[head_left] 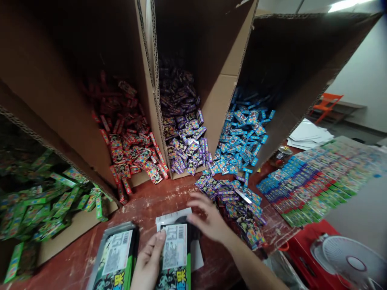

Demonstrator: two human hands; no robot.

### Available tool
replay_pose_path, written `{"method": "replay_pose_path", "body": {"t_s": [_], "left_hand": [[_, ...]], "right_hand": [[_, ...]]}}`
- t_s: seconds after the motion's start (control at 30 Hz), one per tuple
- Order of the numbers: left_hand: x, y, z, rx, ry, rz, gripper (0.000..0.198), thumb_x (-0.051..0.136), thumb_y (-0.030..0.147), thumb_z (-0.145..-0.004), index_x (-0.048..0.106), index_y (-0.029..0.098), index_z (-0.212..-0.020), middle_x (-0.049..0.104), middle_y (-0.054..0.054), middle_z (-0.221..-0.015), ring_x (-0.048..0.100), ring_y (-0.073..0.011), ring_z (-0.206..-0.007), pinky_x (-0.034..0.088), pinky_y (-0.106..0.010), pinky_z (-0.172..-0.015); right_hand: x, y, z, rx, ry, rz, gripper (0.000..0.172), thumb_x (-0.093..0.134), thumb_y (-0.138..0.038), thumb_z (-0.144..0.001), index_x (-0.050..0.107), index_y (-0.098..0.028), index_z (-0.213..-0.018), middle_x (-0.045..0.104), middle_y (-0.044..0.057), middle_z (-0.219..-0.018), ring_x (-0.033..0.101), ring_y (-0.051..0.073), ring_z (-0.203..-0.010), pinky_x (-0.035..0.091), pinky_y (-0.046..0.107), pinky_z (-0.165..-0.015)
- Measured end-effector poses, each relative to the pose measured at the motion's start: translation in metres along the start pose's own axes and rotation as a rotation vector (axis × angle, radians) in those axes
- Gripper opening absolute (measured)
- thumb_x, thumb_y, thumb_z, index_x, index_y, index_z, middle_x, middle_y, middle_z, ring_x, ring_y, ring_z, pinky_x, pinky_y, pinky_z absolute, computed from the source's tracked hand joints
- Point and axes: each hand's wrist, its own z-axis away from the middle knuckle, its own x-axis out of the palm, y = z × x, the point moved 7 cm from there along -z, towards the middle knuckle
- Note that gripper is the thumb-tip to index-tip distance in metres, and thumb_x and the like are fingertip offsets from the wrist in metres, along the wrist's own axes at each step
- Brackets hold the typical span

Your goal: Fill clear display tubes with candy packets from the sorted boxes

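Green-edged packet (pixel 174 256) pinched in left hand (pixel 148 259), thumb (pixel 160 244) on its face, probably for steadiness, and right hand (pixel 211 221) near its top, fingers loosely parted, seemingly empty.

Down in the lower right corner, there's a white fan (pixel 338 249), round grille in full show, right by a bright red container (pixel 302 246). Further back, a loose pile of white sheets (pixel 310 135) lies askew, and beyond it an orange chair (pixel 328 101) stands beside a desk (pixel 352 108), pale wall (pixel 363 76) behind, lamp (pixel 347 5) glowing up top!
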Motion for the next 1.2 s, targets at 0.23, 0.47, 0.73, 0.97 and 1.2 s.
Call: {"method": "replay_pose_path", "body": {"t_s": [0.23,0.47,0.73,0.97,1.2], "left_hand": [[0.002,0.007,0.001,0.025,0.027,0.083,0.031,0.077,0.039,-0.061,0.062,0.019,-0.08,0.071,0.001,-0.067,0.066,-0.0187,-0.059,0.051,-0.026,-0.058],[0.005,0.01,0.001,0.05,0.009,0.068,0.029,0.075,0.04,-0.063,0.061,0.018,-0.077,0.07,0.0,-0.066,0.065,-0.0184,-0.061,0.049,-0.024,-0.058],[0.006,0.007,-0.001,0.03,-0.077,0.04,0.031,0.072,0.043,-0.067,0.06,0.019,-0.083,0.07,0.0,-0.072,0.063,-0.0172,-0.061,0.048,-0.025,-0.062],[0.015,-0.002,-0.004,0.045,-0.196,-0.02,0.032,0.063,0.047,-0.075,0.063,0.017,-0.084,0.066,0.0,-0.066,0.056,-0.0131,-0.054,0.043,-0.022,-0.055],[0.026,0.007,0.005,0.148,-0.221,-0.145,0.034,0.058,0.047,-0.079,0.065,0.016,-0.088,0.063,-0.001,-0.067,0.052,-0.0144,-0.059,0.041,-0.021,-0.056]], "right_hand": [[-0.016,0.066,-0.029,0.307,-0.047,0.811,0.026,0.062,-0.023,-0.076,0.062,-0.011,-0.099,0.057,0.019,-0.109,0.046,0.034,-0.105,0.035,0.043,-0.086],[-0.003,0.073,-0.035,0.333,-0.13,0.801,0.019,0.057,-0.018,-0.076,0.062,-0.01,-0.093,0.064,0.018,-0.093,0.05,0.032,-0.101,0.033,0.041,-0.085],[-0.011,0.062,-0.033,0.246,-0.118,0.389,0.054,0.056,-0.014,-0.076,0.038,-0.015,-0.127,0.058,0.003,-0.088,0.057,0.015,-0.077,0.045,0.026,-0.072],[-0.013,0.015,-0.024,0.15,0.007,-0.721,0.026,0.06,-0.034,-0.079,0.051,-0.025,-0.101,0.058,0.002,-0.093,0.057,0.017,-0.083,0.047,0.028,-0.071],[0.003,-0.035,-0.039,0.001,-0.206,-0.65,0.022,0.061,-0.036,-0.079,0.053,-0.02,-0.092,0.059,0.001,-0.081,0.058,0.015,-0.074,0.046,0.025,-0.065]]}}
